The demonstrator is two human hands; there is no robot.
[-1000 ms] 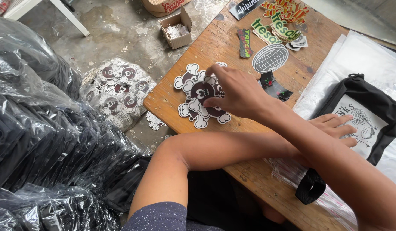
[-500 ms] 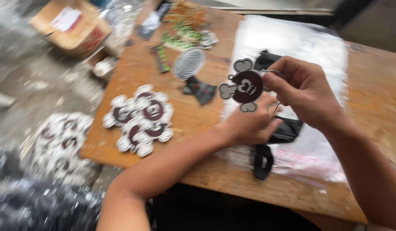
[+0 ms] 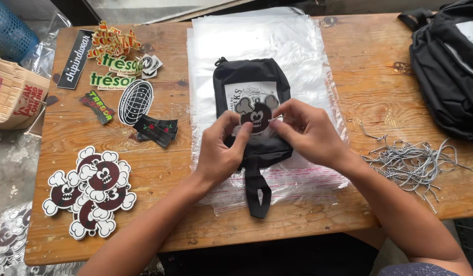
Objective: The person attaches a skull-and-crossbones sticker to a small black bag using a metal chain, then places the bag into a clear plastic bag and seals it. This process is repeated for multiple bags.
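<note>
Over black pouch [image 3: 252, 148]: both hands [image 3: 267, 135] pinching skull tag [image 3: 257, 116].

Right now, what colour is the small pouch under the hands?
Black, with a white printed panel: the pouch shows best in the head view.

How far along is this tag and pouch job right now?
Done: a small black pouch lies on the stack of clear bags. In hand: left hand and right hand hold one bone-shaped tag over it. Left: a pile of tags and loose cords wait.
</note>
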